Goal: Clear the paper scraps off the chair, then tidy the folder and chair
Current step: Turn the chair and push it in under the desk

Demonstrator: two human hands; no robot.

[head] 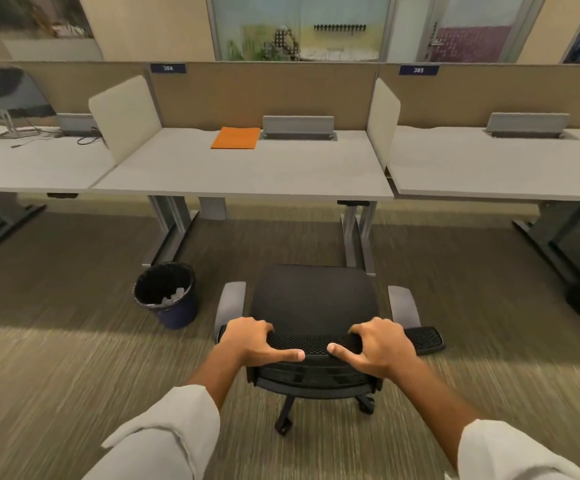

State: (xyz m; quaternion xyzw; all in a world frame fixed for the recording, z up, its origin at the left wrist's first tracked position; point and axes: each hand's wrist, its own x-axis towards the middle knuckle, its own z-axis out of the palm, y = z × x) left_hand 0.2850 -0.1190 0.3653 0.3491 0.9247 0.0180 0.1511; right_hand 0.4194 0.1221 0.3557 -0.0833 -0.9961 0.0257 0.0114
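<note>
Both hands clamp the chair [312, 299] backrest top, left hand [257, 342] and right hand [380, 344] thumbs inward, ready to steer it toward the desk [247, 168] ahead.

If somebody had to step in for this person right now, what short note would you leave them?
Left hand and right hand: each has its grip closed on the top of the chair backrest.
Chair: on the carpet, short of the desk, seat facing it and bare of scraps.
Orange folder: flat at the back of the desk.
Bin: left of the chair, pale scraps inside.
Done: scraps look cleared.
Left: probably push the chair under the desk.
</note>
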